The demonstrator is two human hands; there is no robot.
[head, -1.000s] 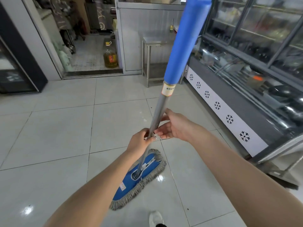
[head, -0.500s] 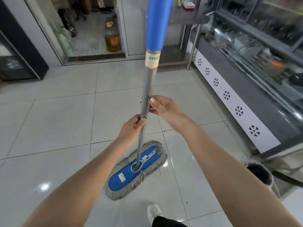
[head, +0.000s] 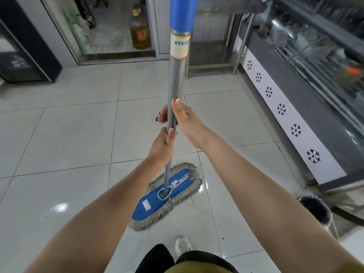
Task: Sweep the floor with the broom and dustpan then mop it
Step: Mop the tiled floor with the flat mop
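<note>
At the far left a dark glass-fronted cabinet (head: pixel 21 62) is cut off by the frame edge, and its contents are only dim reflections. Beside it an open doorway (head: pixel 102 36) shows a cluttered back room that is hard to make out. A yellow oil bottle (head: pixel 140 34) stands just inside the doorway, and the print on its red label is unreadable.

In the middle, the left hand (head: pixel 163 144) grips the grey handle (head: pixel 175 79) of the mop. The right hand (head: pixel 184 121) is wrapped round the handle just above it, thumb up along the pole and fingertips (head: pixel 160 118) showing on the far side. The two hands nearly touch. The handle's blue grip (head: pixel 183 12) runs out of the top of the frame. A pale sticker (head: pixel 180 47) below it carries green blocks and writing too blurred to read.

The mop head (head: pixel 167 196), a blue pad with grey fringe, lies flat and slantwise on the glossy tiled floor (head: pixel 65 134). A small white tag (head: pixel 146 204) on it is illegible. A pale shoe (head: pixel 183 245) is partly hidden by dark clothing.

To the right, a steel table (head: pixel 244 42) is visible only as legs. A glass display counter (head: pixel 315 62) has a white panel (head: pixel 295 131) printed with black snowflake marks. A dark fuzzy object (head: pixel 315 209) near its base cannot be identified.
</note>
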